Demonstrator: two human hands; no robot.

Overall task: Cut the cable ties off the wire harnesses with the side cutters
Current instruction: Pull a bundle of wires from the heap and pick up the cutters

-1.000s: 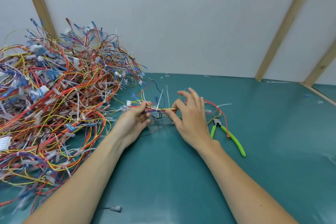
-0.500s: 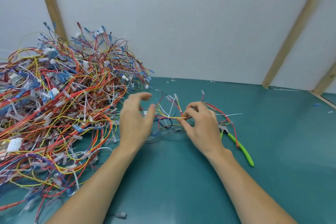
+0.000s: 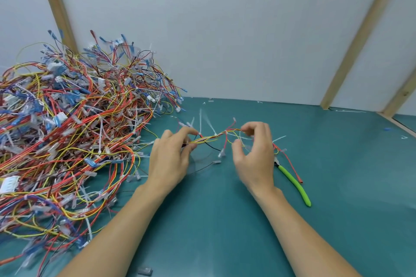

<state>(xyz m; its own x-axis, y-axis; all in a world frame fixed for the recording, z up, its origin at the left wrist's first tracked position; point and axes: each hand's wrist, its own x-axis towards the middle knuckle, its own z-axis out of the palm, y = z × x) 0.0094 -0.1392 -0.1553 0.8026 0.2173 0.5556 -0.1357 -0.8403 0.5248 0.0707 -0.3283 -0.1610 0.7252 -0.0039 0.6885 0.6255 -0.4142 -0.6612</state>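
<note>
Left hand point(image 3: 172, 159) pinches one wire harness point(image 3: 211, 138) at its left end; right hand point(image 3: 255, 153), fingers curled, holds the right end. Side cutters point(image 3: 292, 179) lie on mat, right of right hand.

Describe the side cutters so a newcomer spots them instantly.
Start at the big wire pile on the left of the teal table, then look past the right hand. The side cutters lie flat there, the only thing with bright green handles.

Teal table point(image 3: 337, 220), harness pile point(image 3: 67, 130), side cutters point(image 3: 295, 183)
</note>
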